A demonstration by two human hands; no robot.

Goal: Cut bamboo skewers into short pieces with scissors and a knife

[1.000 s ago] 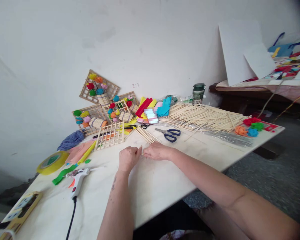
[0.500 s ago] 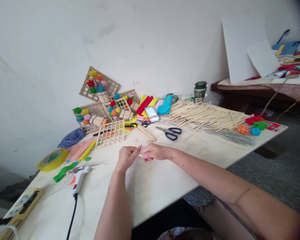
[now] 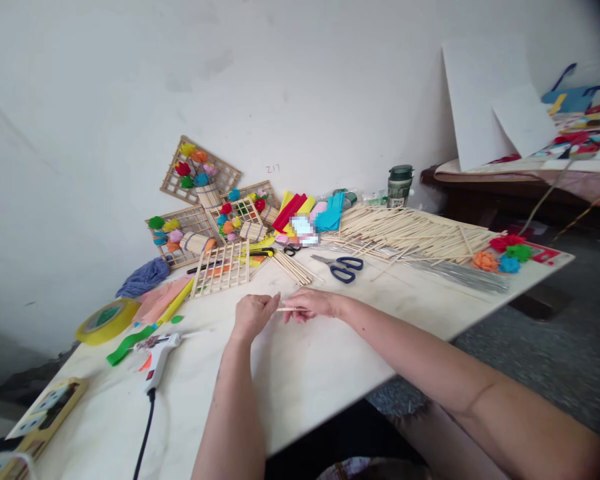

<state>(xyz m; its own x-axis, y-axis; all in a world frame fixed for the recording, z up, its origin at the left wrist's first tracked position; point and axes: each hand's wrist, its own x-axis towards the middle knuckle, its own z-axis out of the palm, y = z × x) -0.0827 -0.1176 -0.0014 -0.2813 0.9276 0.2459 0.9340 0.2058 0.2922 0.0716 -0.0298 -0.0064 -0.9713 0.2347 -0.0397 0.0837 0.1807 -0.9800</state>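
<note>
A thin, pale wooden stick [image 3: 288,309] runs level between my two hands, just above the white table. My left hand [image 3: 253,315] is closed round its left end, thumb on top. On the other end, the fingers of my right hand [image 3: 311,304] are pinched together. Both ends of the stick are hidden by the fingers. Beyond my hands lie blue-handled scissors [image 3: 344,268], a small bundle of sticks [image 3: 293,268] and a flat lattice of sticks [image 3: 223,268].
A white glue gun [image 3: 159,360] with a black cord lies at left, near a power strip [image 3: 47,420] and yellow tape [image 3: 107,320]. Lattices with paper flowers [image 3: 200,167] lean on the wall. A large stick pile [image 3: 410,230] and a green cup [image 3: 400,187] stand behind.
My hands have drawn slightly apart, and a longer piece of the stick shows between them. The fingers of my right hand have shifted a little. The things on the table stay put.
</note>
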